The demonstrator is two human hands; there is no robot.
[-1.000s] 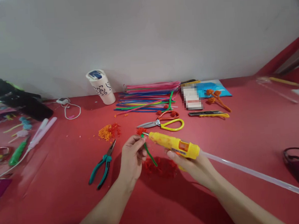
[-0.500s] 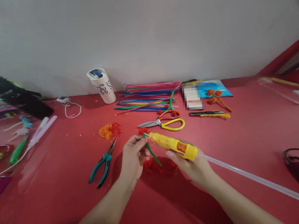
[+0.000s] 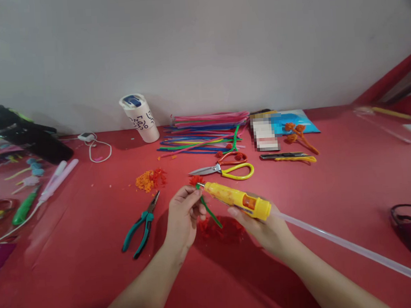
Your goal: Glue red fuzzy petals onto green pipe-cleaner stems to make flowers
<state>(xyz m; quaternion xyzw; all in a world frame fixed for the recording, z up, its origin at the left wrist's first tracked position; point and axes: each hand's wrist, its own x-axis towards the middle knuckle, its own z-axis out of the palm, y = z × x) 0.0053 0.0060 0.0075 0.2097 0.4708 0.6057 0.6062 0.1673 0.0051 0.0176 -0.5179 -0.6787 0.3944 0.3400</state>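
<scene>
Pinched in my left hand (image 3: 184,211) is a pipe-cleaner flower (image 3: 197,180) with a red fuzzy head and a green stem (image 3: 212,212) that hangs down to the right. My right hand (image 3: 262,229) is wrapped round a yellow hot glue gun (image 3: 238,199). Its metal nozzle meets the flower where the green joins the red. A long clear glue stick (image 3: 350,242) sticks out of the gun's back end. More red fuzzy pieces (image 3: 206,228) lie on the table, partly hidden under my hands.
Scissors (image 3: 220,169) lie just beyond my hands, with pliers (image 3: 143,225) to the left. Orange and red clippings (image 3: 147,180), pipe cleaners (image 3: 204,131), a white tumbler (image 3: 140,118) and a utility knife (image 3: 287,157) are further back. A pink styling iron (image 3: 59,181) lies left.
</scene>
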